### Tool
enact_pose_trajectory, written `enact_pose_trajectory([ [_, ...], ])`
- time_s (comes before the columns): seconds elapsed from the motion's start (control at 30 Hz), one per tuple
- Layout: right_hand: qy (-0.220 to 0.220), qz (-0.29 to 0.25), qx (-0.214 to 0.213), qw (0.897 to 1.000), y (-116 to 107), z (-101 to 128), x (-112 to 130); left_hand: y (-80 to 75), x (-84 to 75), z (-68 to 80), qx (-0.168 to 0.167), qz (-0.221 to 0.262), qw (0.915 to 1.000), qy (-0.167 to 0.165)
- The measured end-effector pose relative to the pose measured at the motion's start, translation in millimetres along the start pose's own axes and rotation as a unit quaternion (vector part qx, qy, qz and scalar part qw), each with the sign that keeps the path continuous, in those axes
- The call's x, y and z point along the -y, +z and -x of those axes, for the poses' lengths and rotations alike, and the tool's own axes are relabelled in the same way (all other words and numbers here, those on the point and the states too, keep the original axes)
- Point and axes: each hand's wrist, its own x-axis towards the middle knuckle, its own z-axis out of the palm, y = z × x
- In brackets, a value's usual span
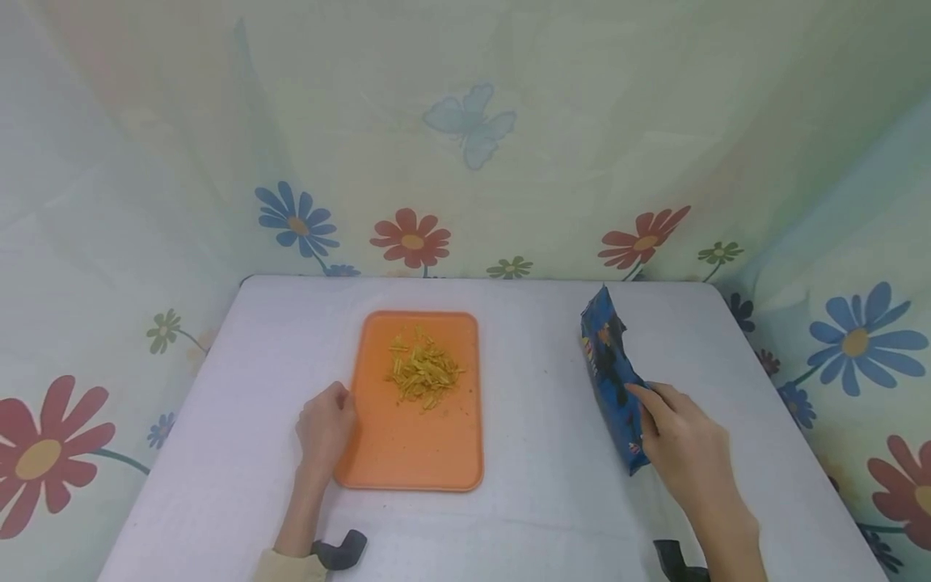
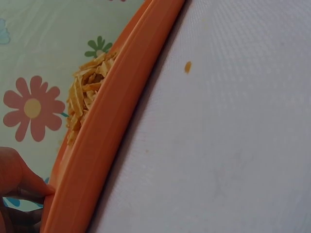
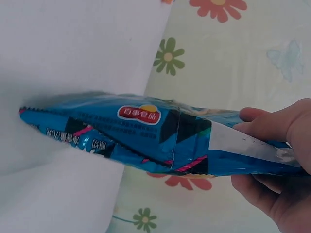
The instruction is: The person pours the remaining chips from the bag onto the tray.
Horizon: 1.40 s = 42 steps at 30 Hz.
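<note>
An orange tray lies on the white table, left of the middle, with a heap of yellow snack sticks in its upper half. My left hand pinches the tray's left edge; in the left wrist view, thumb and fingertips meet at the rim. Over the right side of the table, my right hand grips a blue snack bag. The right wrist view shows thumb and fingers on either side of the bag, which has printed text and a red label.
The white table has a floral cloth hanging behind it and on both sides. A small yellow crumb lies on the table beside the tray. A black strap piece shows at the left wrist.
</note>
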Motion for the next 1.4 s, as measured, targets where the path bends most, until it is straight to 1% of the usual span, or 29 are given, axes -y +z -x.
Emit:
enact_pose_trajectory([
  [0.1, 0.0, -0.018, 0.028, 0.999, 2, -2, 5, 0.3, 0.3, 0.3, 0.003, 0.001, 1.0, -0.004],
  [0.2, 0.005, -0.042, 0.071, 0.997, 2, -5, 10, 0.2, 0.2, 0.4, 0.006, 0.002, 0.9999, -0.012],
  [0.33, 0.022, -0.075, 0.133, 0.988, 4, -8, 16, -0.7, 0.1, 0.3, 0.008, 0.0, 0.9998, -0.017],
  [0.43, 0.026, -0.099, 0.161, 0.982, 8, -9, 21, -1.1, 0.3, 0.3, 0.008, 0.0, 0.9998, -0.016],
  [0.57, 0.012, -0.12, 0.175, 0.977, 13, -8, 27, -1.6, 0.7, 0.5, 0.008, -0.002, 0.9999, -0.015],
  [0.8, 0.013, -0.134, 0.207, 0.969, 25, -8, 41, -2.5, 0.7, 0.3, 0.008, -0.008, 0.9998, -0.017],
  [1.0, 0.004, -0.122, 0.222, 0.967, 44, -10, 54, -1.6, 1.9, -2.0, 0.012, -0.007, 0.9997, -0.018],
  [1.27, -0.023, -0.109, 0.221, 0.969, 68, -2, 65, 0.6, 1.7, -3.0, 0.006, -0.011, 0.9999, -0.009],
  [1.33, -0.019, -0.106, 0.228, 0.968, 72, 0, 67, 0.3, 1.2, -2.9, 0.006, -0.01, 0.9999, -0.006],
  [1.4, -0.007, -0.101, 0.246, 0.964, 76, 2, 70, -0.7, 0.3, -2.1, 0.004, -0.007, 1.0, -0.002],
])
